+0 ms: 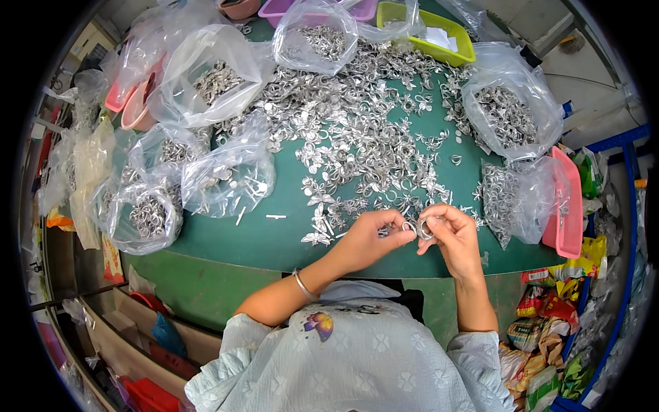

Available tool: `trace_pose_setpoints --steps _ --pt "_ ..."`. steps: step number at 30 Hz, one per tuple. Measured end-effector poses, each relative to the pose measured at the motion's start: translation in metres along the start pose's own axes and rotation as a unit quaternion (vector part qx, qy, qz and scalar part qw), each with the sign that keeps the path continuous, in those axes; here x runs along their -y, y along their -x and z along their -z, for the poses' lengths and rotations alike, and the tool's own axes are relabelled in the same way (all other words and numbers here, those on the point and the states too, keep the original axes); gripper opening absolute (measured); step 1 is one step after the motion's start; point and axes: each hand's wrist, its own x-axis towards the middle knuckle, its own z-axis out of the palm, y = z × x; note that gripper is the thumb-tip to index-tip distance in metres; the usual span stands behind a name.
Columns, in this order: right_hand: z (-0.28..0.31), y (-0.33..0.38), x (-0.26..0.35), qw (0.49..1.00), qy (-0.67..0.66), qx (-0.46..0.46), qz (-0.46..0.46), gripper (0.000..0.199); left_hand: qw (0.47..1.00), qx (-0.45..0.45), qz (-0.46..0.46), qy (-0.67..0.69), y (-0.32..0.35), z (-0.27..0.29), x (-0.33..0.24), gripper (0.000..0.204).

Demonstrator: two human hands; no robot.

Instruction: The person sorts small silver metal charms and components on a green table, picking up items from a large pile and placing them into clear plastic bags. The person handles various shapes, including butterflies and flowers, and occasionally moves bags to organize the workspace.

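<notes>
Close together over the front of the green table, my two hands each pinch a small silvery metal ring. My left hand [371, 239] grips one ring [409, 226] between thumb and forefinger. Just beside it, my right hand [454, 239] has its fingers closed on another ring [424, 232], and the two pieces seem to touch. Behind the hands spreads a big loose heap of silvery metal pieces [357, 130], some ring-shaped, others like leaves or flowers. A few flat pieces [318, 230] lie left of my left hand.
Clear plastic bags of metal pieces stand around the green table [233, 247]: one bag [147, 213] at left, another [511, 113] at right. A pink tray [567, 206] is at the right edge, a yellow-green basket [449, 51] at the back. Blue shelving [628, 199] holds packets.
</notes>
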Motion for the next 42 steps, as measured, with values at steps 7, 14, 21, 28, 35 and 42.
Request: trace_pose_setpoints --steps 7,14,21,28,35,42 --pt "-0.011 0.007 -0.005 0.965 0.151 0.006 0.213 0.011 0.879 -0.044 0.233 0.414 -0.009 0.006 0.000 0.021" --pt "0.009 -0.008 -0.002 0.941 -0.333 -0.045 -0.041 0.025 0.786 -0.048 0.280 0.549 -0.008 0.013 0.006 0.016" --pt "0.003 -0.013 -0.031 0.999 -0.043 0.003 -0.031 0.021 0.781 0.037 0.280 0.557 -0.005 0.013 0.009 0.010" --pt "-0.003 -0.019 -0.036 0.999 0.030 -0.037 0.002 0.010 0.854 0.031 0.257 0.451 -0.001 0.013 0.002 0.012" --pt "-0.020 -0.018 -0.035 0.992 0.052 -0.072 0.086 0.003 0.943 -0.096 0.142 0.287 0.013 0.014 0.003 0.016" --pt "-0.047 -0.004 -0.037 0.978 0.155 -0.052 0.134 0.012 0.956 -0.109 0.115 0.245 0.046 0.030 -0.019 0.013"
